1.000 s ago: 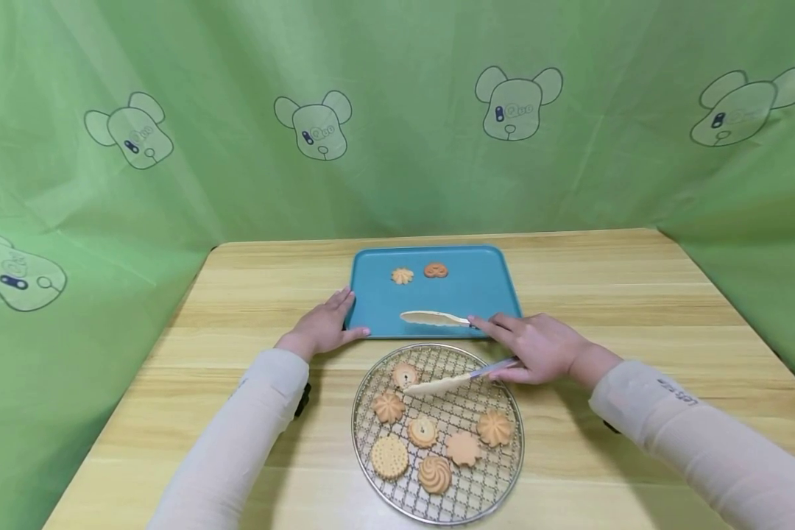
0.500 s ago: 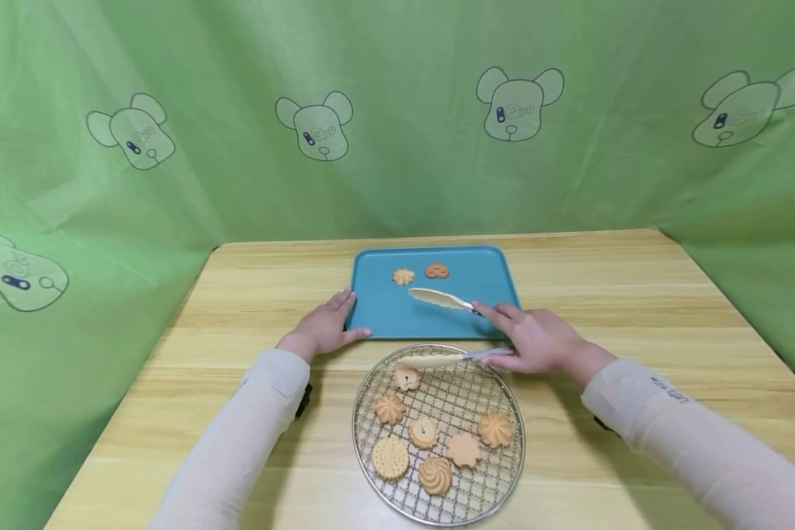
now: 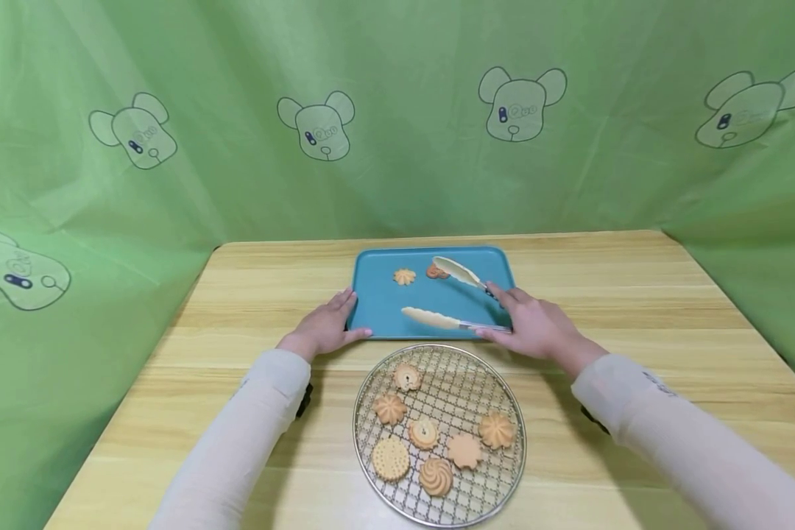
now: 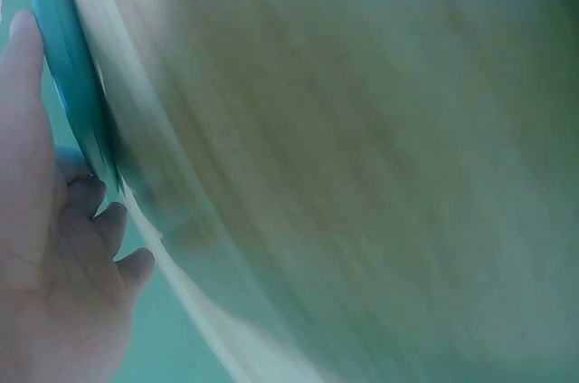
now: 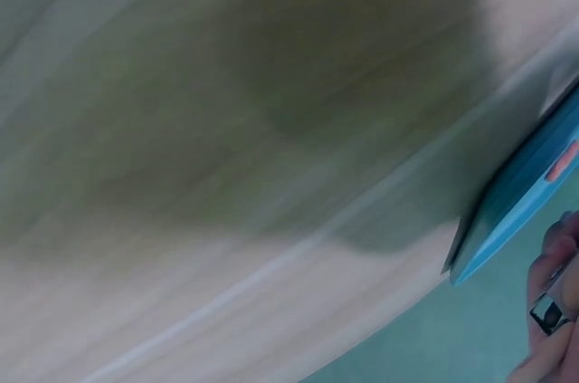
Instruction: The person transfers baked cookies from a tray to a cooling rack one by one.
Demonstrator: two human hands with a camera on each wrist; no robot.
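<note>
My left hand (image 3: 325, 324) holds the blue tray (image 3: 377, 308) by its front left corner, thumb along the front rim and fingers at the left side. In the left wrist view its fingers (image 4: 109, 225) bend at the tray's edge. The right hand (image 3: 535, 322) grips a pair of tongs (image 3: 433, 318) with pale scalloped tips, spread apart over the tray with nothing between them. One tip overlaps a brown pretzel-shaped cookie (image 3: 435, 271), partly hiding it. To its left lies a light flower-shaped cookie (image 3: 404, 277). In the right wrist view, only part of the right hand (image 5: 556, 292) shows.
In front of the tray, a round wire rack (image 3: 447, 397) carries several cookies, among them a swirled cookie (image 3: 436, 477) and a round dotted cookie (image 3: 391, 458). All stand on a wooden table (image 3: 258, 294), with a green curtain (image 3: 397, 191) behind and at both sides.
My right hand has moved the tongs away from over the rack, back over the tray toward the pretzel-shaped cookie. Their spread has varied slightly. The left hand and the cookies have stayed put.
</note>
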